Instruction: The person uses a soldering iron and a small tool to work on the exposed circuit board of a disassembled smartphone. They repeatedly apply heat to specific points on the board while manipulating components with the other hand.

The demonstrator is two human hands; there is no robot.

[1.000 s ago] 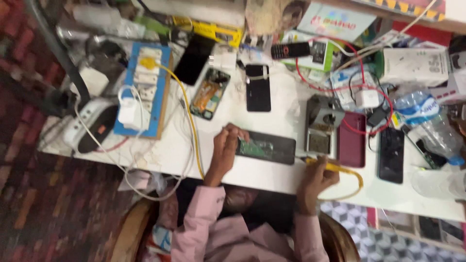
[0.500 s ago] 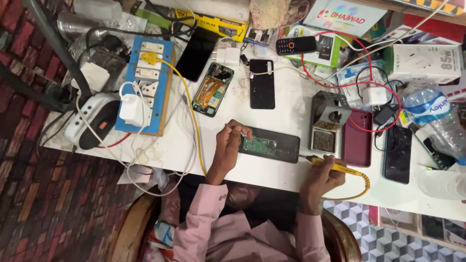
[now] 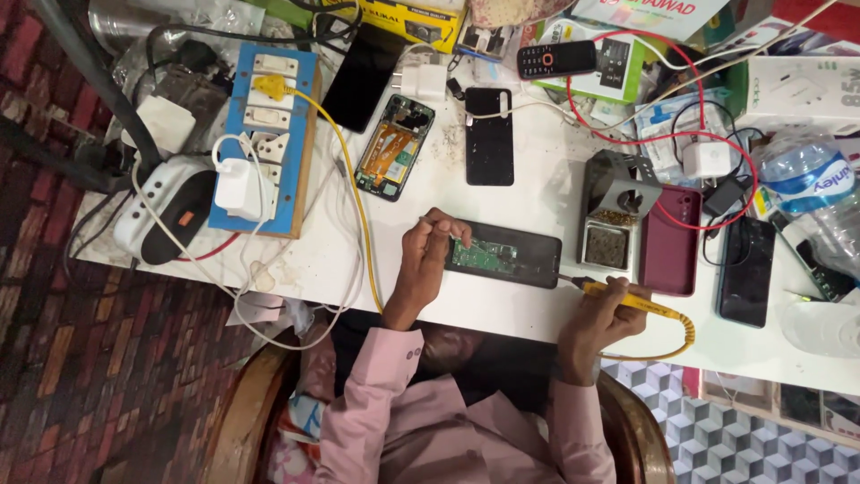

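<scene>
Head view: the opened phone (image 3: 503,254) lies at the desk (image 3: 537,309) centre. The left hand (image 3: 428,260) pinches a thin tool on its 9 o'clock end. The right hand (image 3: 602,314), at 4 o'clock, grips the yellow soldering iron (image 3: 627,300); best brace that wrist on the desk edge.

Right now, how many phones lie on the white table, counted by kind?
Opened phones with boards showing: 2, the second touched by the left hand
Closed black phones: 3
Keypad phone: 1
Maroon phone or cover: 1
Total: 7
</scene>
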